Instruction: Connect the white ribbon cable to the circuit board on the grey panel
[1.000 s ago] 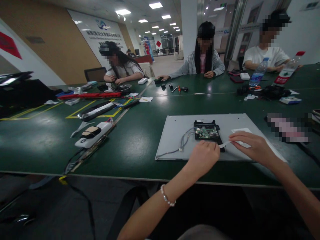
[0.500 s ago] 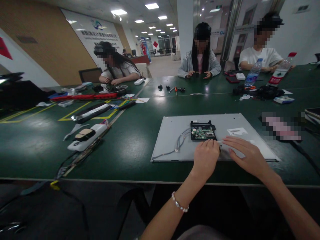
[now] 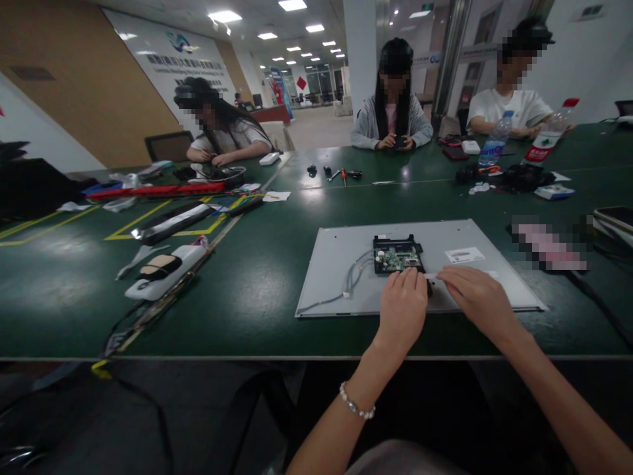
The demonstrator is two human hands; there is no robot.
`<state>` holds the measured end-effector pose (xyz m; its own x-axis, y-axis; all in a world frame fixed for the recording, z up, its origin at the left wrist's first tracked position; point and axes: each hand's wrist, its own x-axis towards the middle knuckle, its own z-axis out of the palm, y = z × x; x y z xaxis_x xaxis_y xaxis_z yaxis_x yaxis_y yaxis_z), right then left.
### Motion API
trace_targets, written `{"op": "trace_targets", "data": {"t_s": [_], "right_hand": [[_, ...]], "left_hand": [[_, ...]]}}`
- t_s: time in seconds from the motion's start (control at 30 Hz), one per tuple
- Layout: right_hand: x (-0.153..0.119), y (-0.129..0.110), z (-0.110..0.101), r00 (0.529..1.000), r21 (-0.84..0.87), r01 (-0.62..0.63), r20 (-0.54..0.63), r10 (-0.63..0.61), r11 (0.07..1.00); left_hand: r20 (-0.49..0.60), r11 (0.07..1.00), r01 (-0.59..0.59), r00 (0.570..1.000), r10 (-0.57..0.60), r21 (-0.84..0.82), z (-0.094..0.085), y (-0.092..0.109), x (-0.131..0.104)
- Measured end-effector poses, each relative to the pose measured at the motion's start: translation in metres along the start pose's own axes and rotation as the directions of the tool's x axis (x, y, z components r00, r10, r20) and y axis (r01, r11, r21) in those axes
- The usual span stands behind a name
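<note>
A flat light-grey panel (image 3: pixel 324 280) lies on the green table in front of me. On its middle sits a black plastic frame (image 3: pixel 378 240) around a green circuit board (image 3: pixel 395 259), with grey cables (image 3: pixel 350 274) running off to the left. My left hand (image 3: pixel 404 307) is closed at the frame's near edge, its fingers curled away from view. Just to the right, over the panel, my right hand (image 3: pixel 475 293) has its fingers drawn together in a pinch. A thin pale strip shows between both hands' fingertips; its kind is unclear.
A white power strip (image 3: pixel 185 260) with cords lies left. A blurred pink object (image 3: pixel 548 247) is right of the panel. Two bottles, one blue-labelled (image 3: pixel 492 148), one red-capped (image 3: pixel 546 142), stand farther back. Small tools, including an orange-handled screwdriver (image 3: pixel 345 177), lie beyond. Three people sit across the table.
My right hand's fingers have come together from a flatter, more spread pose. My left hand stays closed near the black frame. The whole view has shifted slightly.
</note>
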<state>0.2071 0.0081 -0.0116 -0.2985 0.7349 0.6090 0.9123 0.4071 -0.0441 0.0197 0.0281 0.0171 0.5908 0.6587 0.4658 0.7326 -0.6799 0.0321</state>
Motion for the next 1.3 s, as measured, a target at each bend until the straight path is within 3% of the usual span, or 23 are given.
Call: {"op": "trace_targets", "data": {"t_s": [0.33,0.53,0.8,0.93,1.3], "right_hand": [[0.003,0.004,0.004,0.997,-0.075,-0.013,0.079,0.019,0.997],[0.0,-0.008,0.002,0.994,-0.114,0.012,0.113,0.001,0.993],[-0.006,-0.018,0.008,0.98,0.065,-0.113,0.173,0.101,0.991],[-0.012,-0.018,0.011,0.978,0.132,-0.109,0.191,0.083,0.985],[-0.015,-0.018,0.007,0.973,0.133,-0.16,0.19,0.133,0.978]], "left_hand": [[0.083,0.998,0.011,0.997,-0.006,-0.061,0.012,0.012,-0.01],[0.098,0.998,0.038,0.995,-0.032,-0.057,0.012,0.017,-0.015],[0.081,0.997,0.045,0.996,-0.04,-0.057,0.015,0.018,-0.015],[0.065,0.995,0.075,0.995,-0.07,-0.066,0.017,0.019,-0.016],[0.095,0.989,0.146,0.985,-0.144,-0.017,0.009,0.022,-0.016]]}}
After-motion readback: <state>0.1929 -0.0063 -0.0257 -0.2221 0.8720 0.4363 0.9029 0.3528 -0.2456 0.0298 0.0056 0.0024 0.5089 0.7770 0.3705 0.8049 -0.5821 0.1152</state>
